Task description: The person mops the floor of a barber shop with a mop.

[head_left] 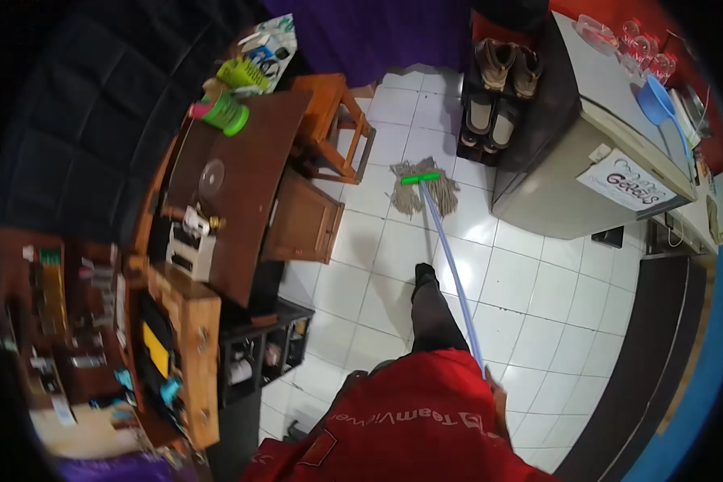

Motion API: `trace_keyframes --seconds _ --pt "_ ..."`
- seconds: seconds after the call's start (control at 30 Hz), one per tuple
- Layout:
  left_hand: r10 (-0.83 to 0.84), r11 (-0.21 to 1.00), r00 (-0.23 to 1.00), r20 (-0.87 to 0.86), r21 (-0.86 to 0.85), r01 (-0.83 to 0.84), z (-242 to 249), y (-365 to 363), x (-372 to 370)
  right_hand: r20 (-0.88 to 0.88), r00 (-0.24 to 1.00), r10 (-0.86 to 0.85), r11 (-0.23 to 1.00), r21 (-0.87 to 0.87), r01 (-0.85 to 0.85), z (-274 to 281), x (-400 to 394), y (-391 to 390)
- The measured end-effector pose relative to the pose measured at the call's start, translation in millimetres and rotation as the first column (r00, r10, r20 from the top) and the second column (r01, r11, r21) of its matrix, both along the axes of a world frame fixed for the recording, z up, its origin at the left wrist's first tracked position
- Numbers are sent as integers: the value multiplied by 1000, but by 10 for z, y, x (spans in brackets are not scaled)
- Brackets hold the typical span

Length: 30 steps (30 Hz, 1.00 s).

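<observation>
A string mop (451, 261) with a pale blue handle reaches from beside my body out to the floor ahead. Its grey strands (406, 198) lie spread on the white tiles under a green clamp (420, 178). At the right edge of my red shirt, my right hand (497, 395) is closed around the upper handle, partly hidden by the shirt. My left hand does not show. One dark-clad leg (438, 317) stands forward, left of the handle.
White tiles (369, 289) run between a brown table (249, 185) with an open cabinet door (301, 213) on the left and a fridge (570, 177) on the right. A wooden stool (317, 108) and a shoe rack with shoes (494, 64) stand farther ahead.
</observation>
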State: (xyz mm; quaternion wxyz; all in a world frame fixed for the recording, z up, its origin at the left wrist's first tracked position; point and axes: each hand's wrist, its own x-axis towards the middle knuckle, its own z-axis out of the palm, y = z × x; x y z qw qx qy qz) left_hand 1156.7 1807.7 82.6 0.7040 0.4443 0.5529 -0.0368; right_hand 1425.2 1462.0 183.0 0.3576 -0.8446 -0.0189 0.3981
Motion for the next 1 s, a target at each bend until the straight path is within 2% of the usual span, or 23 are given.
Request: trace_keyframes --seconds 0.03,0.1,0.17,0.23,0.3,0.37,0.4,0.43,0.47,0.5,0.53,0.57,0.6,0.63,0.67,0.7,0.77,0.8,0.83,0.87,0.9,0.97,1.0 --pt "-132 978 990 -56 153 139 4 264 215 49 998 30 999 -17 -30 54 296 239" --pt "-315 823 928 -199 429 372 -26 719 699 316 947 59 996 49 -78 -25 976 990" --pt "-392 578 831 -395 597 557 32 916 944 185 983 3 994 111 -24 -171 1592 1711" --pt "-183 502 947 -264 803 321 617 1482 1702 -23 996 -88 981 169 91 298 2145 2568" --pt "10 470 987 -158 872 135 1381 1968 2418 -131 987 -97 967 221 124 369 2607 3211" --pt "39 255 991 -130 960 116 1525 2491 2779 -92 993 -76 970 224 95 355 2919 3738" --pt "32 264 992 -120 958 108 1578 2711 2991 -8 1000 -14 992 129 15 373 3034 3983" --pt "32 214 997 -72 975 64 1730 2921 3230 53 998 41 993 107 -46 288 3119 4176" --pt "25 163 999 -34 986 29 1857 3101 3377 62 995 74 993 82 -79 255 3189 4377" --pt "8 173 999 -36 984 34 1940 3269 3486 70 992 103 992 60 -107 208 3248 4548" --pt "-27 112 999 -33 993 35 2001 3431 3644 327 930 170 977 66 -202 -207 3280 4650" --pt "-60 42 998 -24 999 27 2030 3612 3837 568 793 218 953 51 -298 -599 3371 4750" --pt "-68 36 998 -10 999 12 2032 3771 3986 553 797 245 952 21 -307 -592 3476 4936" --pt "-75 29 990 -116 993 119 2023 3910 4052 338 921 192 977 22 -212 -222 3580 5212" --pt "-84 25 968 -238 970 241 2012 4023 4062 488 841 235 960 18 -279 -452 3753 5356" --pt "-97 27 958 -268 962 272 1992 4100 4047 610 743 275 938 -1 -346 -703 3856 5455" --pt "-101 75 933 -345 933 353 1908 4286 4145 240 949 204 977 7 -212 -272 4212 5887" --pt "-114 73 930 -350 930 359 1830 4377 4202 433 870 236 967 -15 -254 -701 4384 5986" --pt "-77 30 892 -446 893 449 1763 4414 4192 422 877 232 969 -24 -245 -703 4518 6087" --pt "-33 -7 845 -534 845 534 1719 4390 4172 304 935 184 982 -27 -185 -616 4654 6221" --pt "-43 1 845 -533 846 534 1698 4334 4176 191 973 129 992 -36 -124 -550 4755 6265" --pt "22 -39 808 -589 807 590 1701 4320 4226 384 903 192 981 -42 -191 -636 4742 6176" --pt "48 -54 796 -603 794 605 1712 4313 4246 512 826 236 968 -51 -245 -914 4690 6038"
